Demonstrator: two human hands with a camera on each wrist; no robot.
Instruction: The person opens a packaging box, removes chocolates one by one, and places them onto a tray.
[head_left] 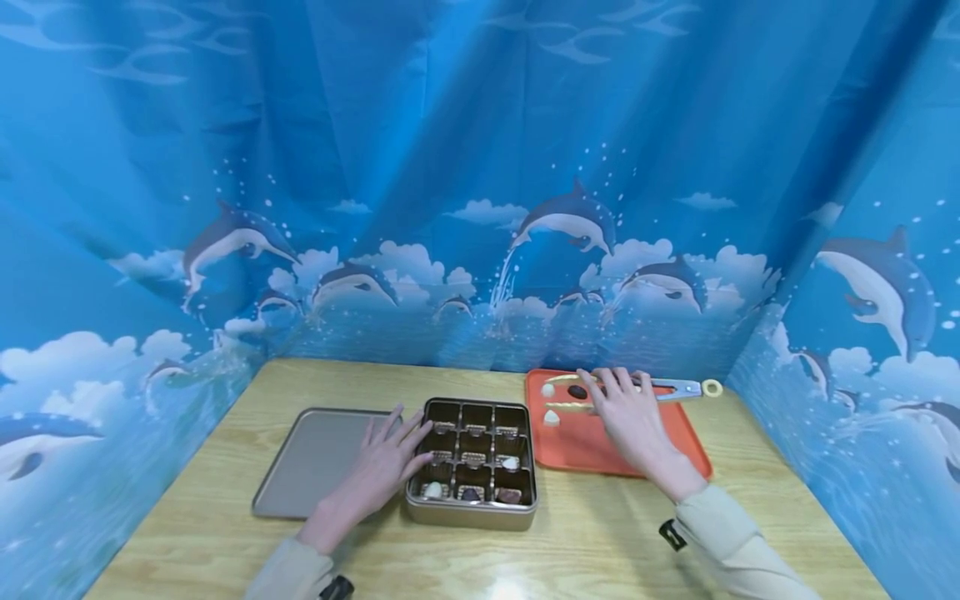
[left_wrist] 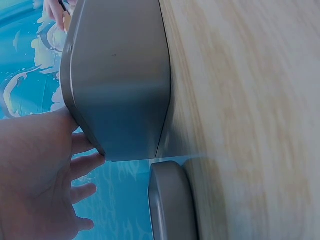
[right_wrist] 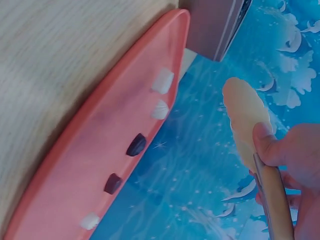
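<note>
Rightward on the orange tray point(head_left: 682, 454), the right hand point(head_left: 628, 414) curls its fingers round a pair of tongs point(head_left: 678, 388), whose pale tip point(right_wrist: 245, 120) shows in the wrist view. Small white and dark pieces point(right_wrist: 136, 144) lie on that tray. Beside it, the left hand point(head_left: 386, 460) rests with straight fingers against the compartmented tin point(head_left: 471, 509), several cells holding sweets. A flat grey lid point(head_left: 300, 458) lies left of it. All sit on a wooden table point(head_left: 585, 550), screened by dolphin-print blue curtains point(head_left: 450, 167).
</note>
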